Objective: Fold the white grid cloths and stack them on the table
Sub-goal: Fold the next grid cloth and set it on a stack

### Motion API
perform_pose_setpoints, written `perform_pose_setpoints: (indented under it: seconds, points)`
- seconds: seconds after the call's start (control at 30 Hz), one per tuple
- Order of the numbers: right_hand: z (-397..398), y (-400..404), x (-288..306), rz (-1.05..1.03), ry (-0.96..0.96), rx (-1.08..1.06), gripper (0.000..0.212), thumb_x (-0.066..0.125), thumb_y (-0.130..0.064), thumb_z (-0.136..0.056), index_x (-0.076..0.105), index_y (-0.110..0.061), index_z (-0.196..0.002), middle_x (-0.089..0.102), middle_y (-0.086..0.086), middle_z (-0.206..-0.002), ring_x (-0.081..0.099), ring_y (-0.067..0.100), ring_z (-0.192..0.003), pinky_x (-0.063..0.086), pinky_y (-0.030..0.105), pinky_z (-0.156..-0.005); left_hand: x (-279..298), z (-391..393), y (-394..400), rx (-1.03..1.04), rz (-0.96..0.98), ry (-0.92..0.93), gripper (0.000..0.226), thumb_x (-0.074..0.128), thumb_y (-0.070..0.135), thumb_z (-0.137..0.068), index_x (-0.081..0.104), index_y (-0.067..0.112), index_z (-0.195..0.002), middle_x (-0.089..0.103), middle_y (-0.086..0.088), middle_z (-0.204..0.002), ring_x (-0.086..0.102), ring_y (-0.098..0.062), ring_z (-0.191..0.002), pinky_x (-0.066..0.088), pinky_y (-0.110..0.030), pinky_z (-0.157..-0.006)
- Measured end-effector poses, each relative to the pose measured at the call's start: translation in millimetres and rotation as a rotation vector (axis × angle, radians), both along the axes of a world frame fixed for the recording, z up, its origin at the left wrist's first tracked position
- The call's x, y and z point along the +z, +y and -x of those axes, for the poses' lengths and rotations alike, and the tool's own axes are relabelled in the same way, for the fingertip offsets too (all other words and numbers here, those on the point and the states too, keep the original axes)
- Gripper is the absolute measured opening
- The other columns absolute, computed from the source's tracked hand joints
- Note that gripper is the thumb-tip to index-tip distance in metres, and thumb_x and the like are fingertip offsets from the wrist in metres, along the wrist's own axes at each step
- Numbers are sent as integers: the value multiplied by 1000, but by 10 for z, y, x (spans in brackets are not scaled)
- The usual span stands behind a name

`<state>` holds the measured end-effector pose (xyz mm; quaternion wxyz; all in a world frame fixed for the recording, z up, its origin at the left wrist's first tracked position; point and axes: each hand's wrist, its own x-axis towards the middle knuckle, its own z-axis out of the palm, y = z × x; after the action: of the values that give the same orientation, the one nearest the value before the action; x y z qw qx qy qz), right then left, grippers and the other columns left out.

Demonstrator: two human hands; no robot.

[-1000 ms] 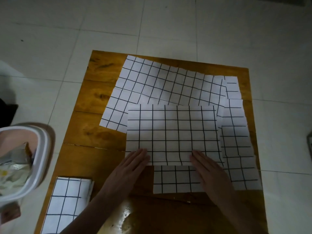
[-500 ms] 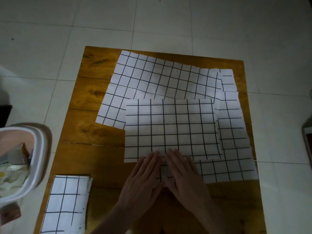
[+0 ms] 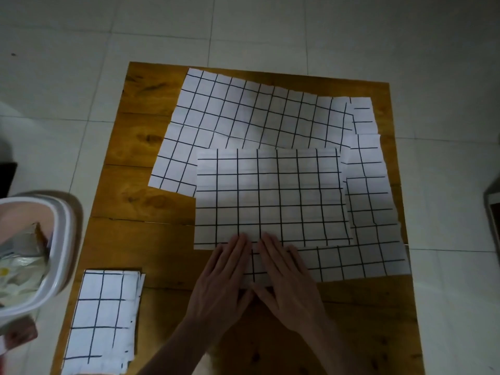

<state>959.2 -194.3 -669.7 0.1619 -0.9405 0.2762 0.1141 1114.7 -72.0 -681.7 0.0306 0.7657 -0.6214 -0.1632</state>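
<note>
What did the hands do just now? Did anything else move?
A second ago the two hands were apart, pressing the near edge of the folded cloth. The left hand slid right and the right hand slid left, and now they lie flat side by side at the middle. Nothing was picked up or let go. The stack and the spread cloths behind stayed put.

Only one view is given, taken from the head and aimed steeply down and forward onto the wooden table. The table is seen from its near edge, which is cut off by the bottom of the frame, while its far edge and both far corners are fully kept in view. Tiled floor is shown beyond and to both sides of the table. The table is viewed from close by, within arm's reach, with wide-angle bending of straight lines
</note>
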Motion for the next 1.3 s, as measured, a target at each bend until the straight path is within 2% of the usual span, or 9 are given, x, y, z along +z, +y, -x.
perform_pose_setpoints:
  seconds: [0.27, 0.57, 0.8, 1.0, 1.07, 1.17, 1.23, 1.3]
  points:
    - [387, -232, -3, 25, 20, -86, 78, 16, -65, -107, 7, -16, -166, 2, 3, -174, 6, 19, -160, 13, 48, -123, 0, -46, 27, 24, 10, 0, 80, 38, 57, -108, 12, 9, -167, 5, -7, -176, 6, -22, -162, 16, -45, -127]
    - [860, -523, -21, 66, 46, -287, 78, 10, -65, -106, 5, -16, -166, -2, 3, -174, 2, 21, -160, 8, 50, -126, 4, -132, 84, 93, 31, 23, 80, 31, 60, -107, 12, 11, -167, 6, -7, -176, 9, -24, -162, 18, -48, -126]
    - [965, -581, -7, 64, 34, -317, 79, 9, -65, -105, 7, -15, -166, -3, 3, -174, 1, 21, -161, 16, 53, -127, 7, -205, 148, 104, 31, -13, 81, 28, 62, -107, 12, 9, -167, 7, -10, -176, 11, -26, -162, 18, -48, -127]
    - [919, -570, 30, 91, 8, -346, 75, 9, -64, -106, 14, -19, -166, 5, 1, -174, 5, 19, -160, 5, 51, -128, 27, -126, 107, 127, 34, -23, 84, 27, 64, -107, 13, 6, -166, 7, -12, -175, 8, -29, -162, 14, -49, -128]
    - [863, -581, 69, 105, -16, -386, 71, 13, -61, -107, 24, -20, -163, 18, 2, -172, 15, 20, -159, 5, 52, -128, 45, -75, 66, 142, 51, -17, 82, 29, 61, -107, 15, 6, -166, 8, -13, -175, 8, -29, -162, 12, -48, -129]
    - [727, -608, 145, 99, -131, -515, 62, 29, -55, -106, 43, -18, -154, 41, 4, -161, 35, 23, -149, 22, 51, -124, 76, 65, -55, 83, 81, 3, 77, 29, 57, -109, 16, 7, -166, 9, -11, -175, 10, -28, -162, 13, -46, -129]
    - [636, -636, 185, 98, -224, -612, 54, 45, -45, -105, 46, -14, -150, 47, 7, -154, 41, 26, -143, 33, 48, -117, 93, 190, -175, 10, 79, 19, 76, 31, 55, -109, 14, 8, -166, 8, -9, -176, 9, -25, -162, 16, -46, -128]
    - [559, -689, 232, 77, -268, -732, 55, 58, -35, -101, 44, -13, -149, 48, 10, -150, 44, 29, -139, 41, 49, -111, 91, 305, -281, -33, 66, 28, 74, 28, 55, -111, 13, 10, -167, 7, -8, -176, 6, -23, -162, 17, -46, -127]
